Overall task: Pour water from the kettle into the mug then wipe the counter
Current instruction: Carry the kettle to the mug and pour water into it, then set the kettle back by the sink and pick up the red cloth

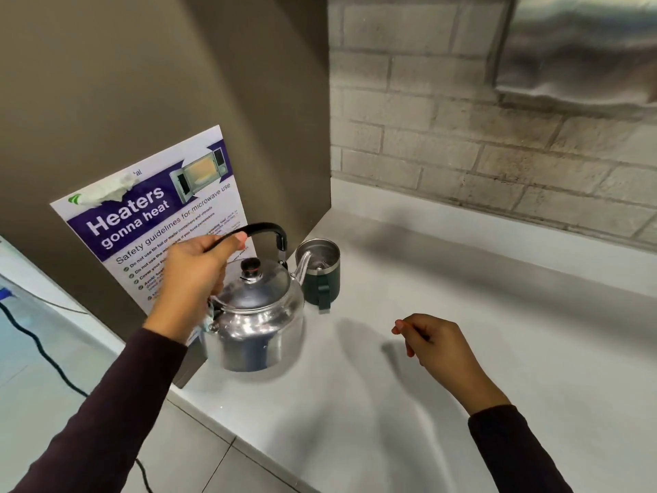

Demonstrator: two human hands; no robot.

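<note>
A shiny steel kettle [257, 318] with a black handle and black lid knob hangs just above the white counter [444, 300], held by my left hand [193, 279], which grips the handle from the left. The kettle's spout points right and reaches over the rim of a dark green mug [321, 270] with a steel inside, standing on the counter next to the brown panel. I cannot tell whether water is flowing. My right hand [439, 350] hovers over the counter to the right, fingers loosely curled, holding nothing.
A brown side panel [160, 83] with a microwave safety poster [160, 215] rises left of the kettle. A grey brick wall [497, 137] runs behind the counter, with a metal dispenser [583, 48] at top right. The counter edge drops to tiled floor at lower left, where a black cable [35, 343] lies.
</note>
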